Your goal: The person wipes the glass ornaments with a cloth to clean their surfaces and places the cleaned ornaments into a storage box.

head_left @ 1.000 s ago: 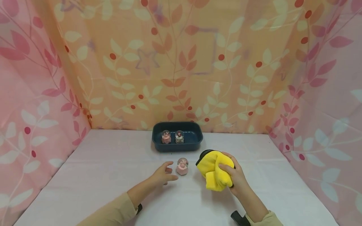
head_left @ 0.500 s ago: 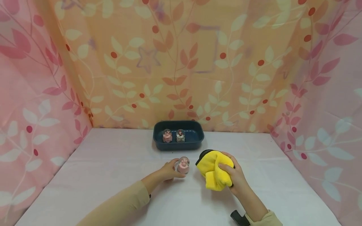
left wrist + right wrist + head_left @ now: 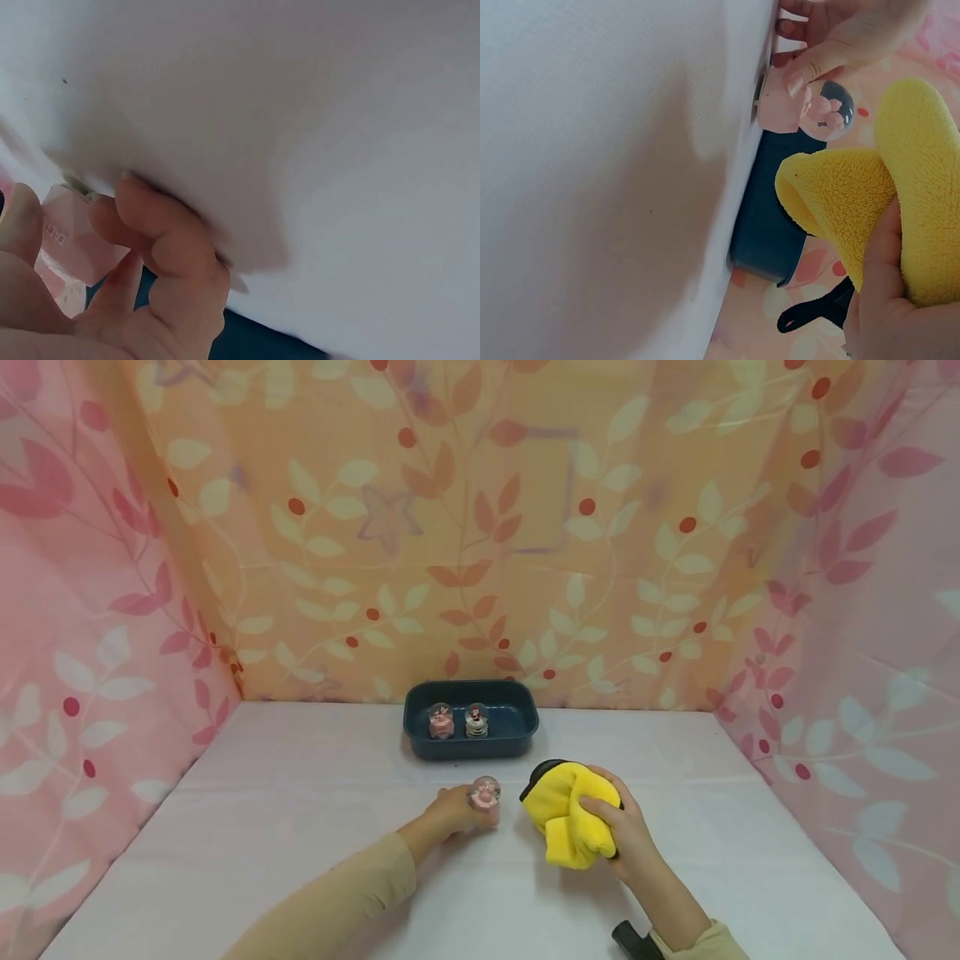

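Near the middle of the table, my left hand (image 3: 452,811) pinches a small snow globe (image 3: 485,795) with a pink faceted base and a clear dome. Its thumb and fingers hold the pink base (image 3: 79,236) in the left wrist view. The globe stands low at the tabletop; whether it touches the cloth I cannot tell. To the right, my right hand (image 3: 628,827) grips a bunched yellow towel (image 3: 573,818) with dark edging. A black piece (image 3: 546,768) shows behind the towel, and a black handle-like end (image 3: 817,309) appears in the right wrist view; its kind is unclear.
A dark blue rectangular tray (image 3: 472,751) stands at the back of the white table (image 3: 315,793). Inside it are a pink snow globe (image 3: 441,722) and a white-based one (image 3: 476,721). Patterned curtains (image 3: 480,527) enclose the back and sides.
My left hand has moved right to the pink snow globe and taken hold of its base; the globe has tilted slightly. My right hand keeps the towel in nearly the same place.
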`<state>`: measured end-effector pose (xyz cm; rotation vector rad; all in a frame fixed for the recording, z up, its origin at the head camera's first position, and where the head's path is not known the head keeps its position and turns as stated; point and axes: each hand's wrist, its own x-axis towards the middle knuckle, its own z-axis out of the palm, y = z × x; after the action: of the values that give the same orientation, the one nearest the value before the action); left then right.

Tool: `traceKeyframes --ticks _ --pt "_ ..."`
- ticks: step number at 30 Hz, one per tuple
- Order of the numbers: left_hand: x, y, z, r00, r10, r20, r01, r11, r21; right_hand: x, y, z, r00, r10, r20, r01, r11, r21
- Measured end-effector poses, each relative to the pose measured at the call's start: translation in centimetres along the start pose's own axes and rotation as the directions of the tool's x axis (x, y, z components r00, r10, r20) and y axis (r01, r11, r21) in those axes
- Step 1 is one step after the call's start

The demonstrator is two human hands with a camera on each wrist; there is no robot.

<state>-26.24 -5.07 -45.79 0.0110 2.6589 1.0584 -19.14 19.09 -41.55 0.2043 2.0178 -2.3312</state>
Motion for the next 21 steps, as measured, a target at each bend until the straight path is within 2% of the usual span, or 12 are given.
traceKeyframes --ticks 5,8,21 --pt "0.1 -0.1 0.1 0.998 -0.052 -0.029 0.05 0.995 -0.082 0.1 0.0 0.0 1.0 -0.002 0.001 0.002 1.0 0.004" --pt "0.0 -0.1 0.1 0.998 -0.057 -0.025 0.055 0.993 -0.104 0.2 0.0 0.0 1.0 0.003 0.001 -0.003 1.0 0.002" --pt "-1.1 -0.2 -0.4 1.0 -0.029 0.003 0.029 0.965 -0.262 0.0 0.3 0.0 1.0 0.01 -0.002 -0.01 1.0 -0.008"
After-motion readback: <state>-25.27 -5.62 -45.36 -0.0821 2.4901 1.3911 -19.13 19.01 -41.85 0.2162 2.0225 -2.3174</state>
